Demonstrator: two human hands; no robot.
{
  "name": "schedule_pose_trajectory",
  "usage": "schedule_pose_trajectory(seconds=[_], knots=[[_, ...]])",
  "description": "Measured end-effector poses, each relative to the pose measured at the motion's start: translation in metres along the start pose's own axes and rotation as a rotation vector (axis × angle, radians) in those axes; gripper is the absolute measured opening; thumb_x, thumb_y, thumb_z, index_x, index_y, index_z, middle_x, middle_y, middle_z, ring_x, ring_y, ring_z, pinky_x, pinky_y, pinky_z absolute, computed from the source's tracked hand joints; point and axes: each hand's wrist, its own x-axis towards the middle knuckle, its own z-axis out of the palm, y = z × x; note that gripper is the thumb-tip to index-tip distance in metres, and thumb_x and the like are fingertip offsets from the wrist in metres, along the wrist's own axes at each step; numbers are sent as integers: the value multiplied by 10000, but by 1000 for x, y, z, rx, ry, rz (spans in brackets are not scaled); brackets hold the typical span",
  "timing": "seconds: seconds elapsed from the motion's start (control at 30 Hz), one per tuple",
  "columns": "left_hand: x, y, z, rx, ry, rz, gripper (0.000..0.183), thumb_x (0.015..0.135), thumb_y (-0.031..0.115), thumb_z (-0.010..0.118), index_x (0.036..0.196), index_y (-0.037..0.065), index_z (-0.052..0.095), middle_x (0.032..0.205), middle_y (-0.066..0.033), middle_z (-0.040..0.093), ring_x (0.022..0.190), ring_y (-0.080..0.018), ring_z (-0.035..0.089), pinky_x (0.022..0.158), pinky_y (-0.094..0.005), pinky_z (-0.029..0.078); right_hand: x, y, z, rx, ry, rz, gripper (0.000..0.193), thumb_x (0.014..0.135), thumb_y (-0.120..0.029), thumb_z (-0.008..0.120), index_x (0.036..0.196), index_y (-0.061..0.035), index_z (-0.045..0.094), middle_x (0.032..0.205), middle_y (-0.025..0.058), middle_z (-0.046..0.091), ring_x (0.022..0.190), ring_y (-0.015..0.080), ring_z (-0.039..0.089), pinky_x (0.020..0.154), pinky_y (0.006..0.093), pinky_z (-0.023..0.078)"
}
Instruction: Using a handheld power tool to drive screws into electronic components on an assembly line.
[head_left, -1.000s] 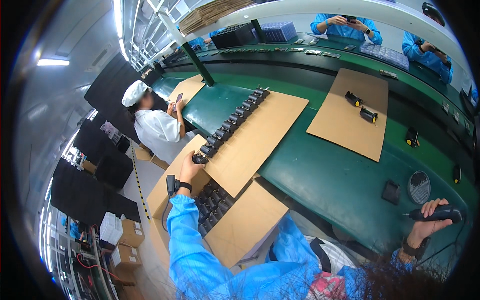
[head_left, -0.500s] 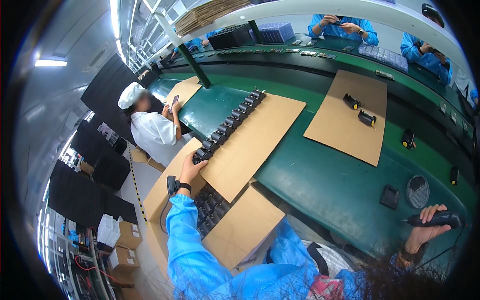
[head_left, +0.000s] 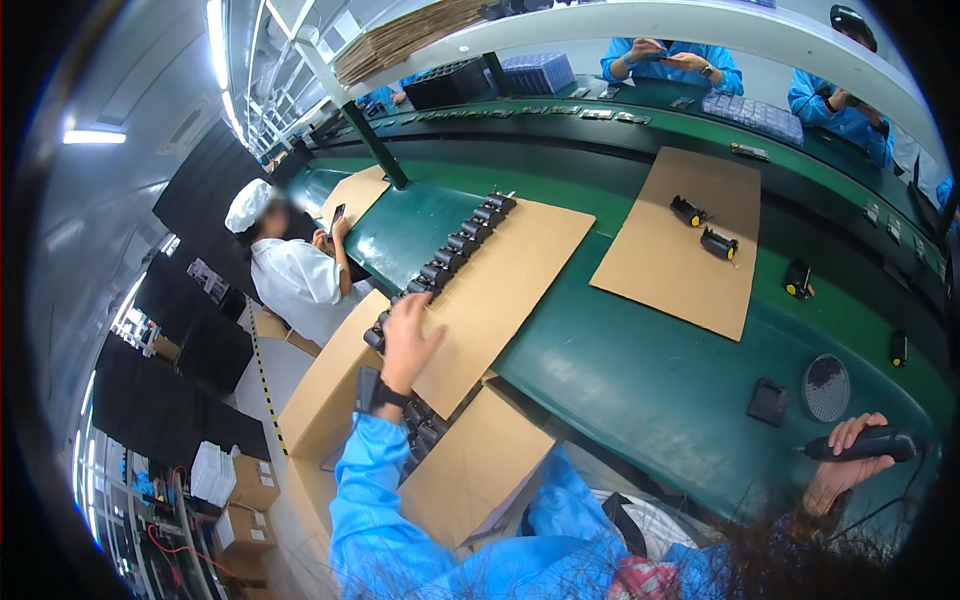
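Observation:
My left hand (head_left: 406,342) hovers by the near end of a slanting row of small black cylindrical housings (head_left: 452,258). Its fingers are apart, the thumb sticks out to the right, and I see nothing held in it. The row stands along the left edge of a cardboard sheet (head_left: 525,265). Over at the far right, my right hand (head_left: 848,458) is wrapped round a black electric screwdriver (head_left: 878,442), its tip pointing left. Close to that tip are a round dish of small dark screws (head_left: 826,388) and a square black holder (head_left: 768,401).
Below my left forearm, an open carton (head_left: 325,400) holds more black housings. A second cardboard sheet (head_left: 685,270) carries two black parts with yellow ends (head_left: 719,243); others lie on the green bench (head_left: 590,365). A person in white (head_left: 295,270) sits at left; people in blue work opposite.
My left hand has come off the nearest housing and shifted right, its fingers opening. The right hand keeps the screwdriver at nearly the same place. The whole view has shifted slightly.

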Motion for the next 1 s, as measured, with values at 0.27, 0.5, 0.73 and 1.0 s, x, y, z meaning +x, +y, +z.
schedule_pose_trajectory(seconds=[0.27, 0.5, 0.73, 1.0], knots=[[11, 230, 1, -208, -311, 563, 481, 848, 212, 688, 1288, 74, 550, 1266, -135, 556, 1268, -314, 478, 1076, -525, 328, 9, -32, -8, -243, -122, 99, 806, 829, -800, 463, 1122, -49, 432, 654, -14, 423, 493, 62, 410, 469, 206, 369], [21, 367, 8, -515, -307, 942, 440, 796, 174, 687, 1203, 61, 565, 1188, -114, 558, 1260, -295, 470, 1086, -499, 314, 11, -26, -13, -206, -105, 119, 793, 825, -804, 468, 1082, -55, 421, 618, -17, 422, 463, 66, 409, 453, 204, 370], [88, 436, 61, -522, -442, 1023, 328, 729, 72, 647, 1047, 31, 581, 1113, -166, 596, 1122, -335, 550, 965, -441, 427, 9, -30, -33, -131, 36, 82, 793, 795, -824, 488, 1014, -64, 425, 599, -9, 421, 451, 84, 421, 422, 224, 381], [195, 455, 173, -442, -317, 942, 529, 745, -50, 594, 1259, 66, 551, 1310, -134, 532, 1245, -342, 485, 989, -456, 434, 19, -36, -36, -225, 137, 40, 820, 780, -858, 434, 981, -63, 446, 606, 11, 475, 467, 106, 491, 461, 257, 446]])
